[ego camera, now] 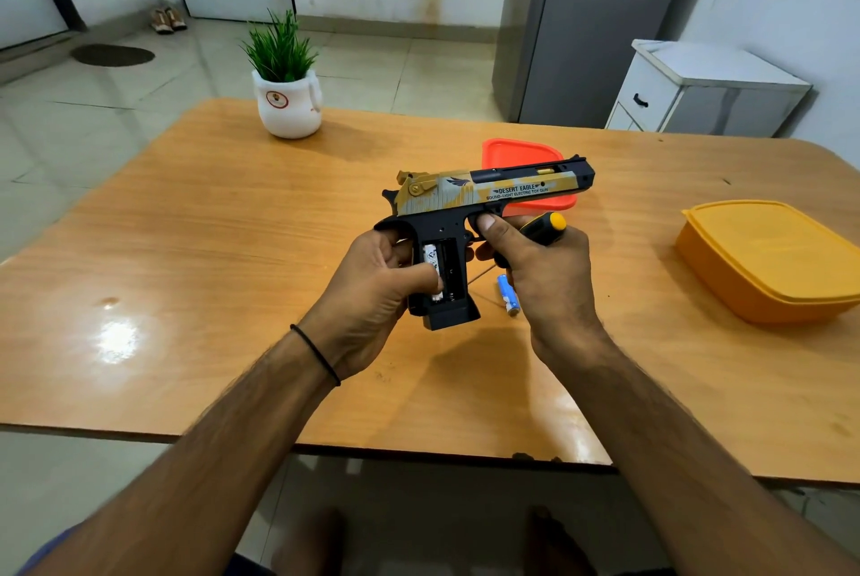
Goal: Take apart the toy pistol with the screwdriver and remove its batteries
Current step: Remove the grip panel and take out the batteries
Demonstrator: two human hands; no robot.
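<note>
White-wrapped, one battery (432, 256) sits in the open grip of the pistol (493, 191), in the bay nearer the left hand (372, 296); the bay beside it shows dark and, as far as can be seen, holds nothing. The battery's long axis runs down the grip, top towards the slide and bottom towards the magazine base. The left hand's fingers curl round the back of the grip, and its thumb (421, 280) lies across the battery's lower end, so this hand is the one placed to pry it outward, towards the camera, where the bay is open. The right hand (544, 277) is clamped on the screwdriver (542, 227), its yellow-tipped handle jutting right, while the thumb and a fingertip pinch the trigger guard to steady the pistol; it has no finger free. The pistol is held in the air above the table (186, 226), barrel pointing right. A blue battery (508, 294) lies on the wood just beside the right hand, under the grip's front. An orange lid (516, 152) lies behind and a yellow box (768, 259) well to the right, leaving bare wood below the hands.
</note>
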